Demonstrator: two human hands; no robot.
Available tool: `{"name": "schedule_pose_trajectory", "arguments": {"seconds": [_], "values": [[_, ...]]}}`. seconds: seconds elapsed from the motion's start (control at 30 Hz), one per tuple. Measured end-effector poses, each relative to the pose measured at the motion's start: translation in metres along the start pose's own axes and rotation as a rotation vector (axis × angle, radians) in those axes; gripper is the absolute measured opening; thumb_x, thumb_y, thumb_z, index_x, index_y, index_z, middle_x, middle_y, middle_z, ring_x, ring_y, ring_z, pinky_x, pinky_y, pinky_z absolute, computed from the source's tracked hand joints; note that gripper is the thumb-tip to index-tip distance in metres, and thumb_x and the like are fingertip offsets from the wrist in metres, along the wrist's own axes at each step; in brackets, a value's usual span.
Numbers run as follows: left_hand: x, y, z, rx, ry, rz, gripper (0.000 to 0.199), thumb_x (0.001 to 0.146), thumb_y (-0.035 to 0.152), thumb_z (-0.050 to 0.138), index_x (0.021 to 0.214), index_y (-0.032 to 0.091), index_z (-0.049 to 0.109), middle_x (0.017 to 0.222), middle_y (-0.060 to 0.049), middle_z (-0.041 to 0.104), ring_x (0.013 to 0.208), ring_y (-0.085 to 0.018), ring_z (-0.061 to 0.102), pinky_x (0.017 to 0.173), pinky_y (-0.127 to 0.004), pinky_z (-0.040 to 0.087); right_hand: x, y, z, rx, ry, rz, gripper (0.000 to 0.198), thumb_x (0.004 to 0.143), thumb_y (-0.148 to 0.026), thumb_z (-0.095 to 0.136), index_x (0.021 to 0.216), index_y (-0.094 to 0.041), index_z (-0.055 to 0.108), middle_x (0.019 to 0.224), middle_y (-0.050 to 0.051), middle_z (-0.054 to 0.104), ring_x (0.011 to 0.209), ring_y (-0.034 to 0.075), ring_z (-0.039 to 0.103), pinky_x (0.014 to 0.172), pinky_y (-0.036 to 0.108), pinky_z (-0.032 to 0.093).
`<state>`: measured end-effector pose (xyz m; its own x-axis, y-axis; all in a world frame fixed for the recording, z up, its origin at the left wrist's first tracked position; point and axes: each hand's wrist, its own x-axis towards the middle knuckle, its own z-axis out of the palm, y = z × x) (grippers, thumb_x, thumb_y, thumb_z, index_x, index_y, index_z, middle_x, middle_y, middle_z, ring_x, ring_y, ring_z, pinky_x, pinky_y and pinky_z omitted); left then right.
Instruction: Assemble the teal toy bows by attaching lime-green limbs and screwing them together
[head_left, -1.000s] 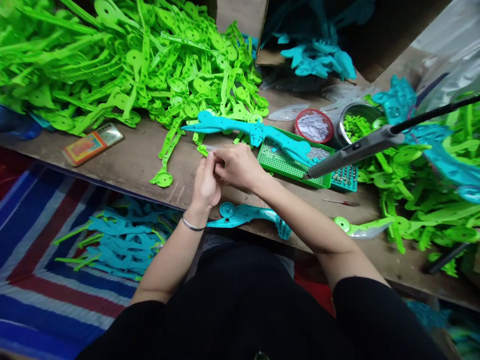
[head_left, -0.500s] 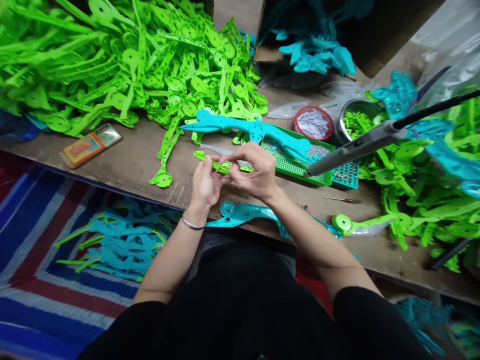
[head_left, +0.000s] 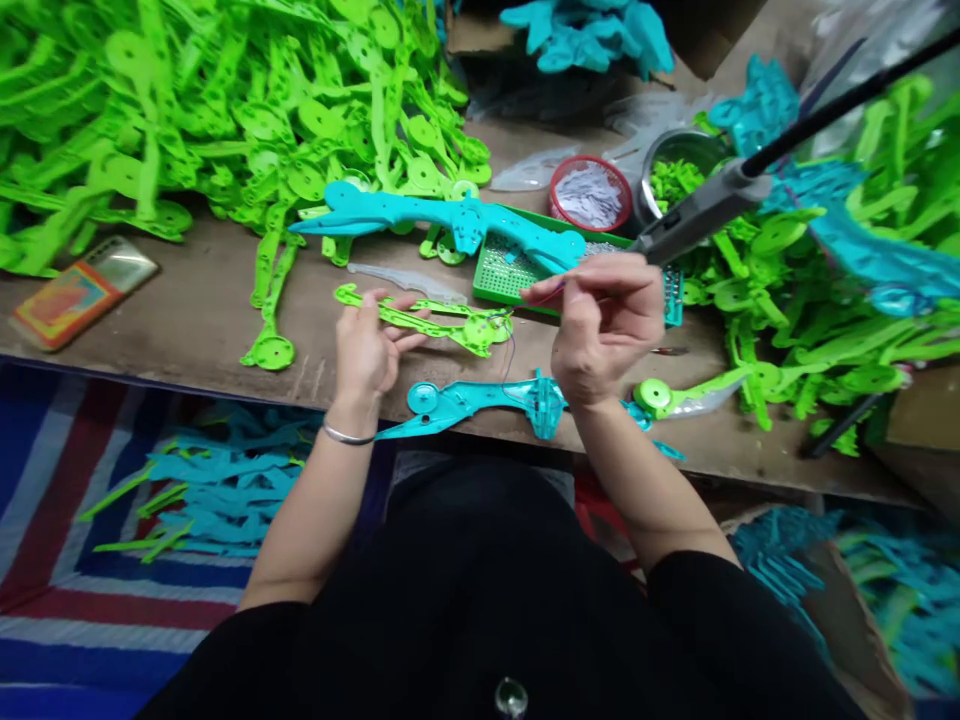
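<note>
My left hand holds a long green plastic arm piece just above the wooden table, its round end pointing right. My right hand is raised to the right of it, with thumb and fingers pinched on a thin red-handled tool; fine dark wires run from the green piece's round end towards that hand. A teal plastic piece lies at the table's near edge between my hands. A longer teal piece rests partly on a green tray.
A large heap of green pieces fills the far left. A red-rimmed bowl, a metal bowl and a hanging grey power driver are at the right. Teal parts lie on the striped floor mat.
My hands have parted: the right hand moved right and up away from the green piece, while the left keeps hold of it. The camera view shifted down and right.
</note>
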<state>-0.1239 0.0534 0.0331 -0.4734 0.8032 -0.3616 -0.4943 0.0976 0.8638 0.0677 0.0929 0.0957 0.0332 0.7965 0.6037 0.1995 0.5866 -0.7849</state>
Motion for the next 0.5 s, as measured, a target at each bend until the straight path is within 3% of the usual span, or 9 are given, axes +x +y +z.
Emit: {"name": "schedule_pose_trajectory", "arguments": {"seconds": [0.13, 0.3, 0.33, 0.4, 0.5], "values": [[0.014, 0.005, -0.024, 0.152, 0.111, 0.037, 0.021, 0.098, 0.045, 0.057, 0.1, 0.027, 0.046, 0.089, 0.005, 0.073, 0.086, -0.016, 0.075, 0.064, -0.027, 0.058, 0.015, -0.01, -0.046, -0.208, 0.23, -0.046, 0.011, 0.098, -0.039, 0.04, 0.105, -0.031, 0.043, 0.101, 0.007, 0.044, 0.078, 0.022, 0.066, 0.069, 0.047, 0.062], [0.027, 0.01, -0.042, 0.323, 0.164, 0.092, 0.023, 0.095, 0.036, 0.062, 0.096, 0.026, 0.041, 0.085, 0.009, 0.069, 0.086, -0.015, 0.074, 0.081, -0.039, 0.061, 0.029, -0.016, -0.114, -0.181, 0.505, -0.198, 0.009, 0.086, -0.022, 0.047, 0.089, -0.031, 0.048, 0.088, 0.002, 0.037, 0.063, 0.014, 0.052, 0.06, 0.038, 0.053], [0.027, 0.011, -0.045, 0.378, 0.213, 0.105, 0.027, 0.092, 0.038, 0.064, 0.093, 0.026, 0.04, 0.081, 0.009, 0.067, 0.083, -0.016, 0.074, 0.082, -0.042, 0.061, 0.03, -0.013, -0.127, -0.229, 0.525, -0.216, 0.009, 0.085, -0.023, 0.048, 0.087, -0.031, 0.048, 0.088, 0.002, 0.038, 0.064, 0.015, 0.052, 0.059, 0.038, 0.052], [0.023, 0.016, -0.051, 0.492, 0.18, 0.124, 0.03, 0.091, 0.047, 0.063, 0.093, 0.027, 0.041, 0.085, 0.006, 0.065, 0.089, -0.02, 0.075, 0.086, -0.047, 0.062, 0.028, -0.002, -0.152, -0.401, 0.512, -0.212, 0.002, 0.089, -0.03, 0.049, 0.088, -0.032, 0.049, 0.089, 0.003, 0.04, 0.071, 0.019, 0.057, 0.061, 0.041, 0.053], [0.005, 0.03, -0.059, 0.875, -0.001, 0.279, 0.029, 0.096, 0.055, 0.045, 0.104, 0.028, 0.048, 0.103, -0.006, 0.066, 0.102, -0.034, 0.073, 0.086, -0.064, 0.06, 0.022, 0.025, -0.189, -0.623, 0.432, -0.158, 0.019, 0.096, -0.048, 0.046, 0.096, -0.03, 0.052, 0.095, 0.007, 0.045, 0.078, 0.024, 0.061, 0.063, 0.044, 0.053]]}}
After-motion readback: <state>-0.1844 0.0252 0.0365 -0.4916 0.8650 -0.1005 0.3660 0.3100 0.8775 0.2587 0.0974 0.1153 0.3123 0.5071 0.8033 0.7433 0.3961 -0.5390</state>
